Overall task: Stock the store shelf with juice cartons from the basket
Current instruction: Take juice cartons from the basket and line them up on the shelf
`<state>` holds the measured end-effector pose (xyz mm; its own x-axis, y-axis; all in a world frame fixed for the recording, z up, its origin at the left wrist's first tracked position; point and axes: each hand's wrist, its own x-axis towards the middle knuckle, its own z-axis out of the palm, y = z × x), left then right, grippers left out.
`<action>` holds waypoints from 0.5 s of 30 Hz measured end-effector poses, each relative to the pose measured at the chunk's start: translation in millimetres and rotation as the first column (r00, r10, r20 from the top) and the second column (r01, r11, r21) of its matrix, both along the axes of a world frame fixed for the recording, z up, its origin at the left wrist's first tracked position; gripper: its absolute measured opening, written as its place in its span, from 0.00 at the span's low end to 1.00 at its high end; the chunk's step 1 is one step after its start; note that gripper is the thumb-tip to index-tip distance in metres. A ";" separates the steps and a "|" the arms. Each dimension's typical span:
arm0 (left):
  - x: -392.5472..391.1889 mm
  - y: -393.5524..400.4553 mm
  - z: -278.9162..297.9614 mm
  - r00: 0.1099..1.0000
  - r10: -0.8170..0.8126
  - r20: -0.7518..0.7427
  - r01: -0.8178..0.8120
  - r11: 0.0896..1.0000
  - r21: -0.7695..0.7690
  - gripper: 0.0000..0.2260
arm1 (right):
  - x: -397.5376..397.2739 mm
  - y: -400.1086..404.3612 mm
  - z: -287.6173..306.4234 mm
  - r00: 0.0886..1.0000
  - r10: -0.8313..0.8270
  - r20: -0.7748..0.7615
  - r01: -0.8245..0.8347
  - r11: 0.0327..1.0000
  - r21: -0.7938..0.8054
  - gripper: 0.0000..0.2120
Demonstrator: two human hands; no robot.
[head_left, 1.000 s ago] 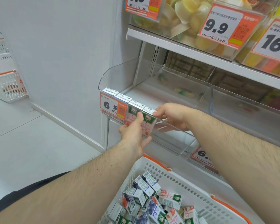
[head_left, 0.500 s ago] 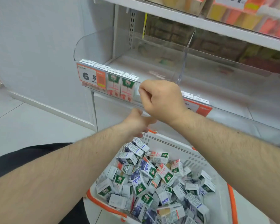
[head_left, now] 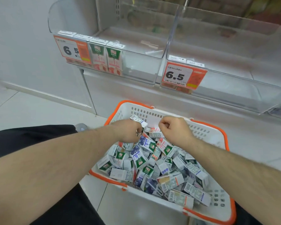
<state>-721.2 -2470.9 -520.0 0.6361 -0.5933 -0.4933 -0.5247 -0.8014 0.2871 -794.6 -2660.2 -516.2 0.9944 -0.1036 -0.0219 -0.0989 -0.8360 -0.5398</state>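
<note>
A white basket with an orange rim (head_left: 224, 135) stands on the floor below the shelf, heaped with several small juice cartons (head_left: 143, 158), green, blue and pink. My left hand (head_left: 127, 131) reaches into the basket's far end and grips a white carton (head_left: 139, 120) that sticks out past its knuckles. Beside it my right hand (head_left: 174, 129) hovers over the pile with fingers curled into a fist and nothing visible in it. Up on the shelf, several green-and-pink cartons (head_left: 113, 60) stand in a row at the front of the left clear bin (head_left: 141, 69).
Orange 6.5 price tags hang on the left bin (head_left: 71, 49) and the right bin (head_left: 183, 75); two cartons (head_left: 185, 60) stand behind the right tag. A clear divider (head_left: 173, 30) separates the bins. My black-clad legs (head_left: 31, 140) flank the basket on the pale tiled floor.
Both hands have dropped from the shelf's front edge down into the basket. The view tilted downward, and the left hand now grips a carton.
</note>
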 end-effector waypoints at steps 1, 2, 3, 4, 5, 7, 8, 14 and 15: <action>-0.5 -0.2 -3.9 1.000 -0.019 0.001 0.019 1.000 0.018 0.15 | 0.5 -2.8 -5.1 1.000 -0.013 -0.022 0.013 1.000 0.012 0.10; -0.2 -0.9 -8.1 1.000 -0.028 0.001 0.028 0.999 0.030 0.15 | 1.4 -5.9 -10.5 0.999 -0.024 -0.048 0.025 1.000 0.018 0.09; 1.0 -1.5 -13.8 1.000 -0.028 -0.006 0.028 0.999 0.036 0.16 | 2.2 -9.3 -16.9 0.996 -0.034 -0.079 0.036 0.999 0.026 0.09; 2.0 -2.4 -18.8 1.000 -0.018 -0.008 0.018 0.999 0.042 0.17 | 2.1 -12.9 -23.7 0.993 -0.044 -0.109 0.048 0.998 0.030 0.10; 4.0 -3.3 -24.9 1.000 -0.006 0.004 0.006 0.999 0.044 0.17 | 1.5 -16.9 -31.3 0.988 -0.066 -0.137 0.072 0.997 0.038 0.10; 8.6 -4.3 -37.4 0.998 0.028 0.064 -0.031 0.998 0.046 0.19 | -0.2 -25.4 -45.0 0.969 -0.173 -0.176 0.189 0.979 0.078 0.11; 10.4 -4.1 -44.1 0.993 0.054 0.108 -0.060 0.997 0.055 0.21 | -0.6 -29.7 -50.6 0.947 -0.257 -0.191 0.280 0.954 0.106 0.10; 2.9 -9.3 -88.1 0.934 -0.079 0.348 -0.011 0.968 0.249 0.28 | -2.1 -40.8 -81.4 0.783 -0.459 -0.420 0.437 0.886 -0.155 0.14; 1.3 -10.3 -95.0 0.927 -0.094 0.362 0.002 0.969 0.247 0.28 | -2.8 -39.5 -85.3 0.769 -0.443 -0.460 0.378 0.896 -0.231 0.16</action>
<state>-719.9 -2481.2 -615.1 0.7733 -0.5224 -0.3594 -0.5957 -0.7927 -0.1295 -797.3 -2699.6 -601.5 0.7145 -0.5339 -0.4521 -0.6703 -0.7076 -0.2237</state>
